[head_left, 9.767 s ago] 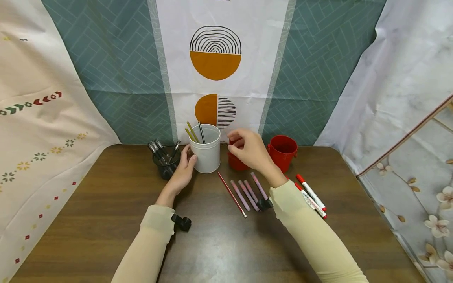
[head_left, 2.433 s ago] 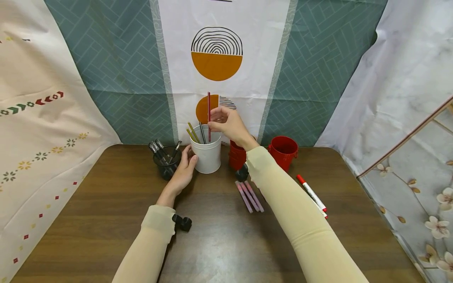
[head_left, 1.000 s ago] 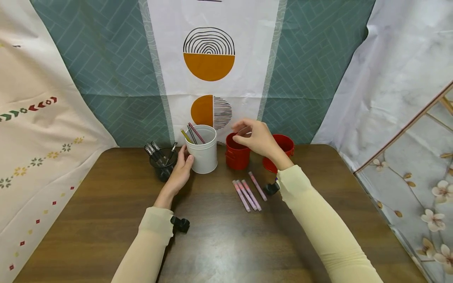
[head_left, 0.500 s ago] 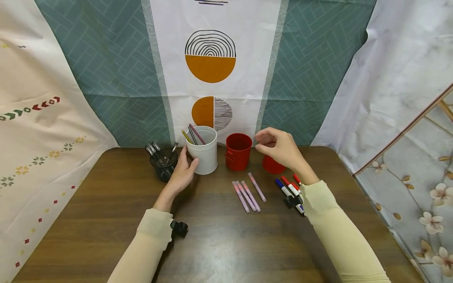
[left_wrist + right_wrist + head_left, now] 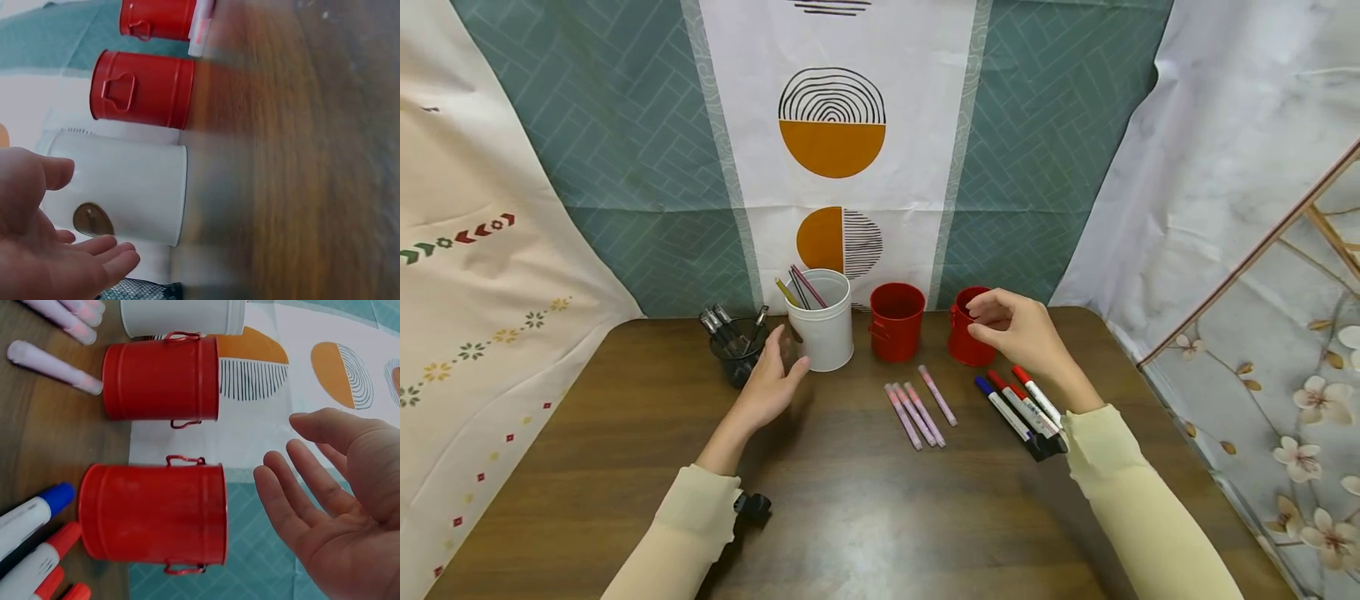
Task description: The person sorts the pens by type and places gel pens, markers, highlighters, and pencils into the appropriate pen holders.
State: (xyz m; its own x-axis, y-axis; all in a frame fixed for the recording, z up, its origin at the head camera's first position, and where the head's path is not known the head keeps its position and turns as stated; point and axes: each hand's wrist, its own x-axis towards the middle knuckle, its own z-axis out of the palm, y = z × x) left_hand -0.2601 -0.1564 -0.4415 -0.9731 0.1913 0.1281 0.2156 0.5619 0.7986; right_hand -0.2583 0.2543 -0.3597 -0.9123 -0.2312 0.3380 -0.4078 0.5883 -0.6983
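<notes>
My left hand (image 5: 767, 383) is open beside the white bucket (image 5: 831, 342), its fingers spread and free of the wall; in the left wrist view the palm faces that bucket. Yellow, dark and red pencils (image 5: 808, 287) lean inside it. My right hand (image 5: 1026, 337) holds nothing. Its loosely bent fingers are near the rim of the right red bucket (image 5: 967, 337), and the right wrist view has them just off its mouth. A second red bucket (image 5: 895, 333) stands between the white one and the right one.
Left of the white bucket is a black mesh pen holder (image 5: 735, 362) with dark pens. Several pink pens (image 5: 913, 414) lie in front of the middle bucket, one set apart. A blue-capped marker (image 5: 1002, 410) and red-capped markers (image 5: 1026, 404) lie below my right hand. Fabric hangs behind the table.
The red pencil, on the table at first and then in my right hand, now leans in the white bucket. My right hand has moved right, empty. My left hand has let go of the white bucket.
</notes>
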